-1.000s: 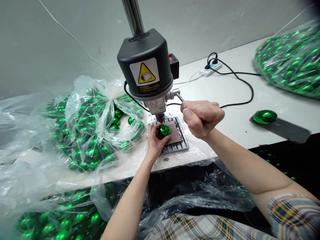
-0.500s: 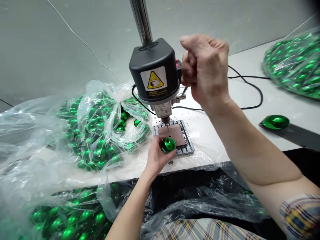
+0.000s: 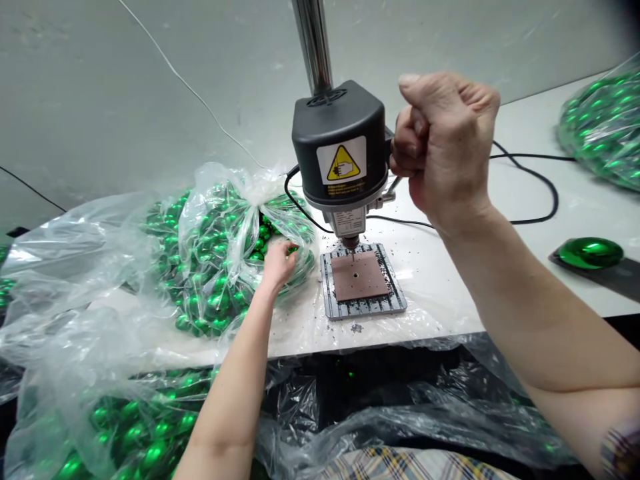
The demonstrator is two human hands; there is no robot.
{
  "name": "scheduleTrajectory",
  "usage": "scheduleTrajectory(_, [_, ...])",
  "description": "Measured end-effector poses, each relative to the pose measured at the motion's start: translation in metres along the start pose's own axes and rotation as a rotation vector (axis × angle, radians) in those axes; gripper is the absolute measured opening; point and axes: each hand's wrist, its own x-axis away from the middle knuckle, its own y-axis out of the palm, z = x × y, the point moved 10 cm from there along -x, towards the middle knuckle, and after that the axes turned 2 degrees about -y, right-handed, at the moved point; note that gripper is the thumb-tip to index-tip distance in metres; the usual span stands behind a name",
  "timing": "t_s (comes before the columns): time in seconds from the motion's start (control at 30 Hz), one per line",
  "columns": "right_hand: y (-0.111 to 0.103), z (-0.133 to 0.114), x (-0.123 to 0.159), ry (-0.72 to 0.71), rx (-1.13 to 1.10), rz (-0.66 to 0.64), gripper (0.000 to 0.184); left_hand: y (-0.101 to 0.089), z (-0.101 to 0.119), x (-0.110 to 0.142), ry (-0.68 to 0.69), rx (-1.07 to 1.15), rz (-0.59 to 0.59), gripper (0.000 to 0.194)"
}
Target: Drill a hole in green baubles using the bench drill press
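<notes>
My left hand (image 3: 281, 261) is at the torn opening of a clear plastic bag of shiny green balls (image 3: 215, 303). Its fingers are curled over a green ball (image 3: 294, 250), mostly hidden under them. My right hand (image 3: 445, 143) is raised in a fist round the lever (image 3: 394, 189) of a small black drill press (image 3: 340, 147); its fingers hide the grip. Below the drill bit (image 3: 353, 257), a brown pad (image 3: 367, 283) with a small hole lies on the slotted metal base (image 3: 370, 309). No ball sits on the pad.
Dark shavings (image 3: 357, 328) are scattered round the base. On the right, a green ball (image 3: 590, 253) rests on a dark flat object (image 3: 623, 277), with another bag of balls (image 3: 605, 127) behind. A black cable (image 3: 553, 200) loops across the table. More balls (image 3: 145, 427) lie in plastic below the table edge.
My left hand took a green ball off the pad, let it go out of sight, and moved left to the bag. My right hand rose with the lever, and the drill head view shifted right.
</notes>
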Motion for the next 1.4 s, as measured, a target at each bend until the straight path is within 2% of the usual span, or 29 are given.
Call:
scheduleTrajectory(0.07, [0.000,0.000,0.001,-0.002,0.005,-0.008,0.048,0.025,0.000,-0.015,0.030,-0.048,-0.143,0.018])
scheduleTrajectory(0.13, [0.000,0.000,0.002,-0.002,0.006,-0.017,0.047,0.035,0.002,-0.019,0.046,-0.043,-0.173,0.025])
scheduleTrajectory(0.2, [0.000,0.000,0.001,0.000,0.012,-0.018,0.047,0.037,0.001,-0.018,0.042,-0.048,-0.160,0.033])
scheduleTrajectory(0.27, [0.000,0.001,0.001,0.008,0.016,-0.023,0.047,0.026,-0.003,-0.014,0.027,-0.024,-0.076,0.039])
scheduleTrajectory(0.33, [0.000,0.001,0.001,0.010,0.005,-0.037,0.046,-0.002,-0.009,-0.004,-0.003,0.127,0.107,0.042])
scheduleTrajectory(0.4, [0.001,0.000,0.001,0.007,-0.009,-0.054,0.046,-0.033,-0.019,0.015,-0.034,0.455,0.291,0.045])
scheduleTrajectory(0.43, [0.001,0.000,0.001,0.005,-0.012,-0.060,0.046,-0.042,-0.022,0.025,-0.052,0.661,0.328,0.046])
scheduleTrajectory(0.47, [0.001,0.000,0.001,0.002,-0.011,-0.062,0.046,-0.045,-0.023,0.034,-0.077,0.869,0.313,0.046])
scheduleTrajectory(0.53, [0.001,0.001,0.001,-0.002,0.006,-0.065,0.045,-0.032,-0.013,0.051,-0.152,1.203,0.144,0.046])
scheduleTrajectory(0.63, [0.001,0.000,0.000,-0.043,0.034,-0.049,0.049,0.004,0.017,0.077,-0.274,1.392,-0.157,0.046])
scheduleTrajectory(0.67, [0.000,0.000,-0.001,-0.055,0.041,-0.040,0.052,0.015,0.025,0.084,-0.287,1.395,-0.202,0.045])
scheduleTrajectory(0.73, [-0.001,0.002,-0.003,-0.061,0.050,-0.025,0.059,0.034,0.034,0.089,-0.268,1.361,-0.211,0.046])
scheduleTrajectory(0.9, [0.002,0.009,-0.005,0.010,0.102,-0.084,0.066,0.073,0.027,0.083,-0.225,1.195,-0.021,0.071])
scheduleTrajectory(1.0, [0.002,0.008,-0.005,0.016,0.075,-0.098,0.062,0.090,0.023,0.078,-0.211,1.120,0.000,0.068])
scheduleTrajectory(1.1, [0.002,0.009,-0.006,0.002,0.060,-0.121,0.061,0.095,0.024,0.075,-0.180,1.023,0.014,0.063])
scheduleTrajectory(1.4, [0.004,0.006,-0.006,-0.037,0.098,-0.135,0.066,0.094,0.042,0.071,-0.009,0.857,0.062,0.052])
